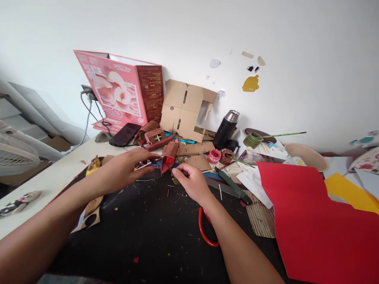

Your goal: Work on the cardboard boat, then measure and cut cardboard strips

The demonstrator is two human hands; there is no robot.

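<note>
A small reddish-brown cardboard model (171, 150) with a bright red fringe stands between my hands. On its left, my left hand (130, 165) has thumb and fingers closed around a thin wooden stick (155, 161), whose tip points at the model. My right hand (189, 179) is on the other side, thumb and index finger pinched at the model's lower edge. What that pinch holds is too small and hidden to make out. Just behind the model lies a similar reddish-brown piece with a small window (155, 136).
Behind stand a black thermos (222, 132), a pink paint jar (213, 156) and a brown paint jar (226, 156). A green-handled knife (232, 185) and red scissor-like handle (204, 232) lie near my right arm. Red paper (322, 225) covers the right; a phone (124, 134) lies left.
</note>
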